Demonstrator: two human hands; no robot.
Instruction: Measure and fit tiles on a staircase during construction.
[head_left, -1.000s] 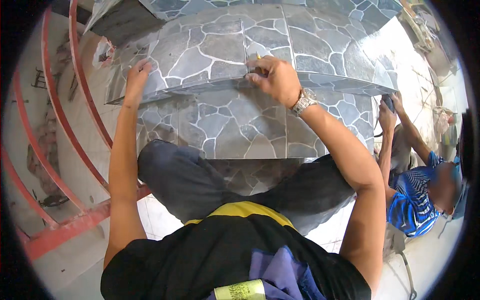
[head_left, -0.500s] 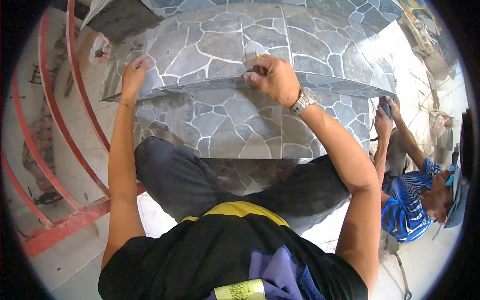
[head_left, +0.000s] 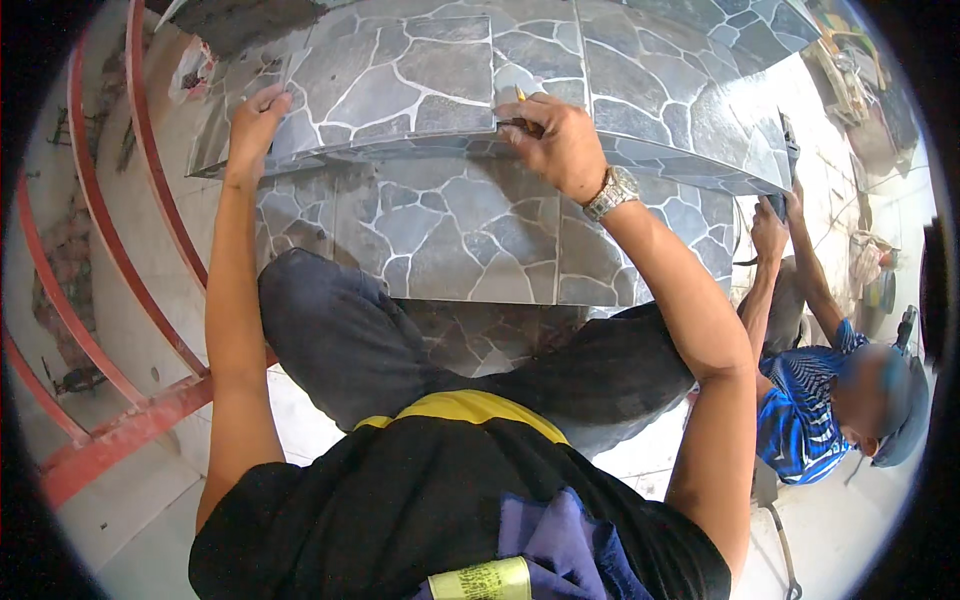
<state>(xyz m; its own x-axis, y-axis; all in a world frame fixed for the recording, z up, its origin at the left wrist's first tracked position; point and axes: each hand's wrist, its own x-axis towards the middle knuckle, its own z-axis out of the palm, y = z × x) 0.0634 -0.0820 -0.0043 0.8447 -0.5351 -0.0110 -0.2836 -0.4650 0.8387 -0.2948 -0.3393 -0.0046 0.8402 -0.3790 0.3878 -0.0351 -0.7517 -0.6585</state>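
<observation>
A grey stone-pattern tile point(head_left: 385, 95) with pale joint lines lies on the tiled upper step in front of me. My left hand point(head_left: 258, 122) is at its left end, fingers bent around the edge; the fingertips are partly hidden. At the front right corner of the tile is my right hand point(head_left: 560, 148), curled closed, a watch point(head_left: 612, 192) on its wrist. A yellow pencil point(head_left: 520, 94) sticks up from its fingers. Below the pencil, a small dark thing point(head_left: 522, 125) shows between thumb and fingers; its kind is unclear.
A lower tiled step point(head_left: 460, 235) lies between my knees and the upper one. Red curved metal bars point(head_left: 150, 150) stand at left, with a plastic bag point(head_left: 190, 72) beyond. On the right, a person in a blue patterned shirt point(head_left: 800, 405) holds a dark tool point(head_left: 778, 205) by the step's end.
The view has shifted slightly. My hands stay at the tile's two ends, and more of the dark thing shows in my right hand. More of the other person's tool area is visible.
</observation>
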